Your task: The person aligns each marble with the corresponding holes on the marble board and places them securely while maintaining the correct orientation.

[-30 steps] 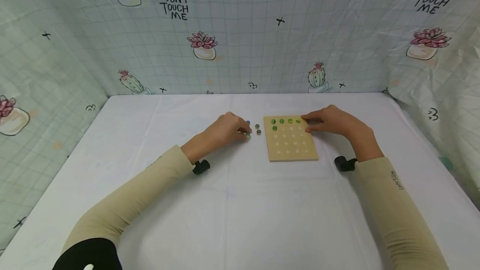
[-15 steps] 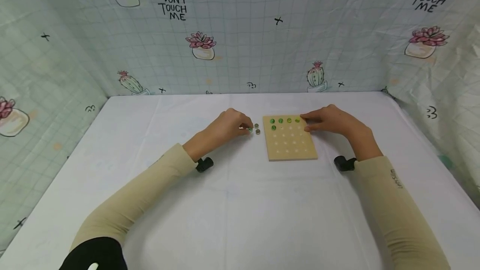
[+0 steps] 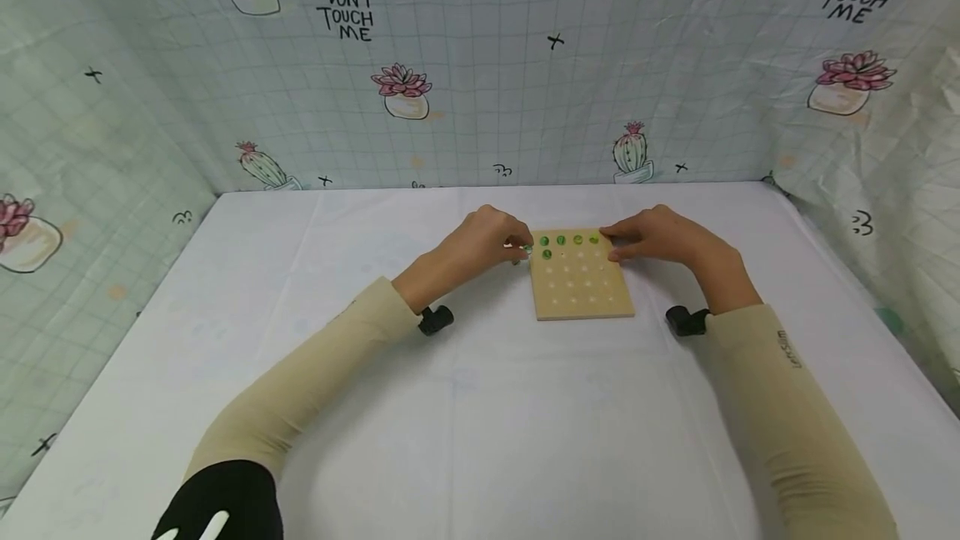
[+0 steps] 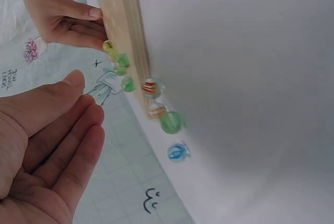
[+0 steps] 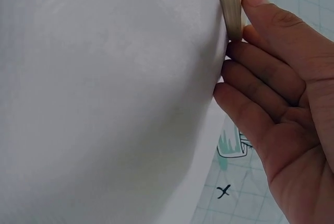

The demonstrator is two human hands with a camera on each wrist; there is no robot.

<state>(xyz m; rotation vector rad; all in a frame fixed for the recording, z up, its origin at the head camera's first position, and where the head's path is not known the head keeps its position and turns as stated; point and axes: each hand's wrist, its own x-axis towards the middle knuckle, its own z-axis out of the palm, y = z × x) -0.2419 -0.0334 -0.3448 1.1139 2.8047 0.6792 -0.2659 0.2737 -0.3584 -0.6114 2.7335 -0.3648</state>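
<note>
2 hands are at the wooden board, which lies between them on the white table. The left hand pinches a green marble with its fingertips, just beside the board's left edge. To the right of these fingertips, 5 greenish marbles sit on the board: 4 in the far row, 1 in the next row. Near the left hand are loose marbles: a red-striped marble, an orange-striped marble, a plain green marble and a blue marble. The right hand, its fingers relaxed, touches the board's right edge.
</note>
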